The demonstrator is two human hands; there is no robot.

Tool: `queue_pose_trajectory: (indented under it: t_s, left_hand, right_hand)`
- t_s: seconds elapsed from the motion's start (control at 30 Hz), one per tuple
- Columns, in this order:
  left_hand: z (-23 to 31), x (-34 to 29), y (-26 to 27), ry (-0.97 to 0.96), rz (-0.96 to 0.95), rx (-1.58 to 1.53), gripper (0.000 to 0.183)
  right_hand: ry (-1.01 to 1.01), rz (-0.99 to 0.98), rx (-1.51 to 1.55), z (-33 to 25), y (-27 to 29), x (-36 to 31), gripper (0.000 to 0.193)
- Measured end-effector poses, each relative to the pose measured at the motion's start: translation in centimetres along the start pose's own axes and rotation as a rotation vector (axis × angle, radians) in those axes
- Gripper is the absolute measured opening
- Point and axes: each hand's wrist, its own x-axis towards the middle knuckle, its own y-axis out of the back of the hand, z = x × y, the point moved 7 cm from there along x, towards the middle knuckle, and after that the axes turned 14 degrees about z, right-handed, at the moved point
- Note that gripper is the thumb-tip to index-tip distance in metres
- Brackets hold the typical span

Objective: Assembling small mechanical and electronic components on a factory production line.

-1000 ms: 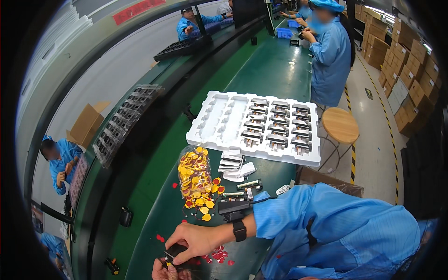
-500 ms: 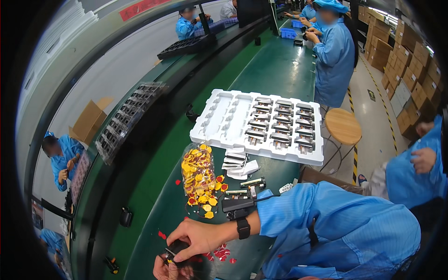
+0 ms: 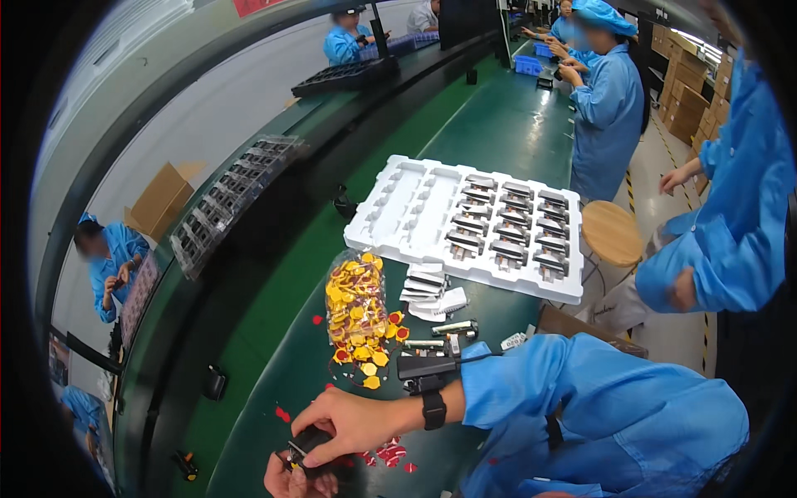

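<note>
Green worktable (image 3: 498, 141), scattered with items.
From the bag of yellow pieces (image 3: 355, 299), a white tray (image 3: 398, 199) lies at two o'clock, red scraps (image 3: 390, 452) at six.

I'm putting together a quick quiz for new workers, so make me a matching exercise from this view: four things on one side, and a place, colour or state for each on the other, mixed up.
Things
1. Tray
2. Stool
3. Bag
4. Right hand

Descriptions
A. Clear, with yellow pieces inside
B. Gripping a black part
C. White, with black-and-silver parts in some of its slots
D. Round and tan on top, beside the table

Right pairs: 1-C, 2-D, 3-A, 4-B
</note>
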Motion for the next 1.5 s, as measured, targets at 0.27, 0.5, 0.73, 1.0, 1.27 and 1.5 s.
queue_pose_trajectory:
  t_s: [0.27, 0.5, 0.73, 1.0, 1.27, 1.5]
  left_hand:
    - [0.1, 0.3, -0.8, 0.01, 0.021, 0.008, 0.024]
    - [-0.8, -0.3, 0.8, -0.117, 0.161, -0.034, 0.039]
    - [-0.8, 0.8, -1.2, -0.047, -0.052, -0.025, 0.03]
    - [0.6, -0.1, -1.8, -0.056, -0.101, -0.037, 0.026]
    - [0.6, -0.4, -1.3, -0.005, -0.178, -0.105, 0.027]
    - [0.8, -0.3, -1.7, -0.056, -0.162, -0.076, 0.024]
  right_hand:
    - [0.046, 0.05, -0.057, 0.1, 0.8, 1.0, 0.033]
    - [0.02, 0.077, -0.071, 0.1, 0.3, 0.4, 0.038]
    - [0.044, 0.042, -0.182, 0.0, 1.3, 0.2, 0.034]
    - [-0.031, 0.013, -0.017, 0.3, 0.2, 0.3, 0.042]
    - [-0.095, -0.056, -0.016, 0.5, -0.2, 0.3, 0.048]
    - [-0.034, -0.044, -0.011, 0.2, 0.0, 0.5, 0.047]
